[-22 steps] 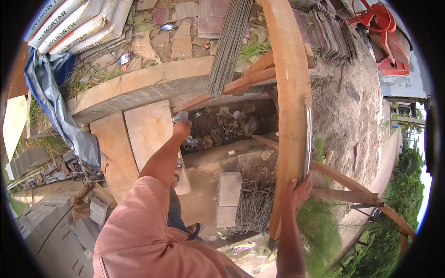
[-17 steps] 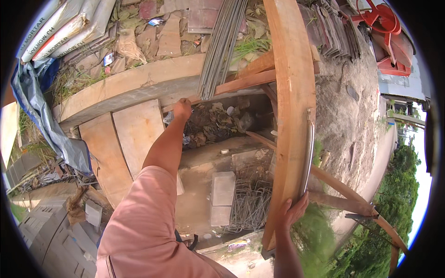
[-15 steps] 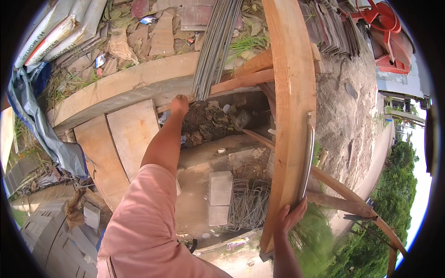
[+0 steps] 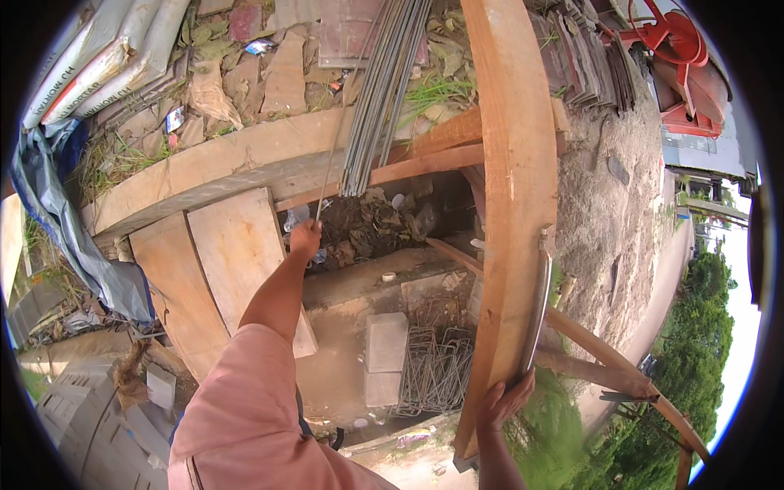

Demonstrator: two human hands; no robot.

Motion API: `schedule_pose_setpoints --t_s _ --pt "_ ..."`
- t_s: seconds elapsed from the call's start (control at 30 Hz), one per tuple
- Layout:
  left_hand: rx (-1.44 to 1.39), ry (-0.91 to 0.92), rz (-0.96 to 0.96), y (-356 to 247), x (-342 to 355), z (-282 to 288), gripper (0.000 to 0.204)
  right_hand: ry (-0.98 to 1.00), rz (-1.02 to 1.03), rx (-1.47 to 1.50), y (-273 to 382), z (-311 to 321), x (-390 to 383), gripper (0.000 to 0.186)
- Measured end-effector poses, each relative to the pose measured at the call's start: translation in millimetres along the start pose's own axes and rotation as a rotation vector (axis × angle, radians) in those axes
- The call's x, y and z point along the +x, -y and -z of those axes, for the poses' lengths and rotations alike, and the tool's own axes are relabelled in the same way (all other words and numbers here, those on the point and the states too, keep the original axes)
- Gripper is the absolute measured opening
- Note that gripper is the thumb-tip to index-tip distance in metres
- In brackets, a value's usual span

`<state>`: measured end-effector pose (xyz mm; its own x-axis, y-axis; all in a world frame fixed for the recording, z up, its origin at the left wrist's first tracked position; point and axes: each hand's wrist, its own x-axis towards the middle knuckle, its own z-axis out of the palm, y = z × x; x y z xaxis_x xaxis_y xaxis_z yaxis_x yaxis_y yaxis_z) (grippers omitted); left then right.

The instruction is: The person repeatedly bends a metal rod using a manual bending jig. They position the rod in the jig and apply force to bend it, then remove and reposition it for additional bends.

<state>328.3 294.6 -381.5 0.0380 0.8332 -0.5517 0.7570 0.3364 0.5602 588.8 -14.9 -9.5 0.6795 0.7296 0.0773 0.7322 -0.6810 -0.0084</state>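
My left hand is closed round a thin steel rod, which slants up beside the bundle of steel rods. The bundle lies over the concrete edge, its near ends hanging above a trench with dry leaves. On the right, a thick wooden beam stretches away from me. A slightly curved metal bar runs along its right side, with a small fitting at the far end. My right hand is at the beam's near end, thumb and fingers about the bar's dark lower end; the grip is partly hidden.
Wooden boards cover part of the trench at left. Bent steel stirrups lie next to pale blocks below. Stacked bags and a blue-grey tarp are far left. A red machine stands far right, beyond a sand heap.
My left hand has come nearer, away from the bundle's ends, drawing one thin rod with it. My right hand and the metal bar's lower end have shifted slightly nearer.
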Motion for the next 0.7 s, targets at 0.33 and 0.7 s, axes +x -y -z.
schedule_pose_setpoints --t_s 0.33,0.7 --pt "-0.039 0.327 0.107 146 -165 -49 0.034 0.028 -0.07 -0.005 25 13 9 0.066" --pt "-1.131 0.688 0.021 -12 -282 157 0.025 -0.036 0.009 0.068 5 2 2 0.065"
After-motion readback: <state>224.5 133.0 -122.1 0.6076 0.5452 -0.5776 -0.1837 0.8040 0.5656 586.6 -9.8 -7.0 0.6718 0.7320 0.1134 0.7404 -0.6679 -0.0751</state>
